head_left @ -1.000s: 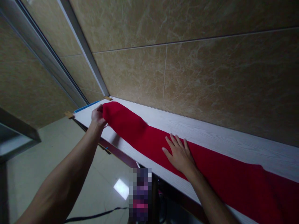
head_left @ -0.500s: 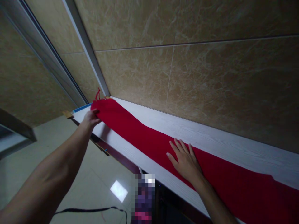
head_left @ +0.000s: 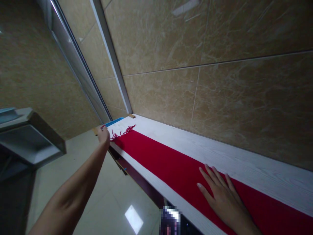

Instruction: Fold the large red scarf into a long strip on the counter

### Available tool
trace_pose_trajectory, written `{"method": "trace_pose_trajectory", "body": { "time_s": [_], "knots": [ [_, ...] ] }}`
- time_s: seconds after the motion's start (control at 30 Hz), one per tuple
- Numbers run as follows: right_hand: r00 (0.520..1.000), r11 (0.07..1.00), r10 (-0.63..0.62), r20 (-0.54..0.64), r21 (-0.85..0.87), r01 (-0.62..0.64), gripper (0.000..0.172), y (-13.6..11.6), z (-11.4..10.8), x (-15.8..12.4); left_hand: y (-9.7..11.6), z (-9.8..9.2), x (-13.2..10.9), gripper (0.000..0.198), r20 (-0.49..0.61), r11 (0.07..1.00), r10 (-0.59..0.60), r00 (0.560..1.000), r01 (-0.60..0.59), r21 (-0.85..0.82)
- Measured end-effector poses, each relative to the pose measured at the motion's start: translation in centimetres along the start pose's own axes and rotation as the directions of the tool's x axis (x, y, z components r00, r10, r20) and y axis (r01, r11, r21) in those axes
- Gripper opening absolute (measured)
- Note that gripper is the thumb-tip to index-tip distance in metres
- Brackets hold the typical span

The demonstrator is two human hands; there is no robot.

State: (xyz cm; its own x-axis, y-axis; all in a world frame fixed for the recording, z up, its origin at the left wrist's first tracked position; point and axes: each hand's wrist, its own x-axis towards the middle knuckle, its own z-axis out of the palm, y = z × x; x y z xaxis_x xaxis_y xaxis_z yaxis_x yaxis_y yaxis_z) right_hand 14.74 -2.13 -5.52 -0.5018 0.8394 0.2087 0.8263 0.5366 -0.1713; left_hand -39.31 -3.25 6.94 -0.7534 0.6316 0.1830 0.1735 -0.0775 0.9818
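A long red cloth (head_left: 161, 163) lies flat along a narrow white tabletop (head_left: 181, 138), its fringed end near the far left end of the top. My right hand (head_left: 222, 192) rests on the cloth with its fingers spread. At the far end, my left hand (head_left: 104, 134) is raised beside the fringe, near the table's edge. Its fingers are curled around something at the cloth's corner, a bit of red showing at the fingertips; whether it is fringe is too small to tell.
A tan marbled tile wall (head_left: 156, 94) runs behind the table. Something blue (head_left: 114, 122) sits at the far end. A grey-framed opening (head_left: 31, 143) is at left, above the pale floor (head_left: 97, 195). A pixelated patch (head_left: 170, 220) shows below the table.
The far end of the cloth, raised in my left hand before, now lies flat with its fringe spread. The view has shifted, and my right hand remains spread on the cloth.
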Motion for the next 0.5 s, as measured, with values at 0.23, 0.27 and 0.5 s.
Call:
{"method": "trace_pose_trajectory", "body": {
  "time_s": [0.23, 0.27, 0.5],
  "knots": [
    [1.0, 1.0, -0.006, -0.017, 0.012, 0.007, 0.072, 0.8, 0.7, 0.0, -6.1, 7.5, -4.8, 0.045, 0.578, 0.829, 0.012, 0.816, -0.332, 0.451],
    [1.0, 1.0, -0.007, -0.005, 0.015, 0.007, 0.073, 0.9, 0.7, -0.1, -6.6, 7.8, -4.7, 0.05, 0.598, 0.805, -0.001, 0.802, -0.354, 0.475],
    [1.0, 0.998, -0.009, 0.022, 0.064, 0.007, 0.066, 2.2, 1.7, 0.1, -7.0, 4.9, 1.9, 0.033, 0.381, 0.787, 0.02, 0.924, -0.25, 0.565]
  ]
}}
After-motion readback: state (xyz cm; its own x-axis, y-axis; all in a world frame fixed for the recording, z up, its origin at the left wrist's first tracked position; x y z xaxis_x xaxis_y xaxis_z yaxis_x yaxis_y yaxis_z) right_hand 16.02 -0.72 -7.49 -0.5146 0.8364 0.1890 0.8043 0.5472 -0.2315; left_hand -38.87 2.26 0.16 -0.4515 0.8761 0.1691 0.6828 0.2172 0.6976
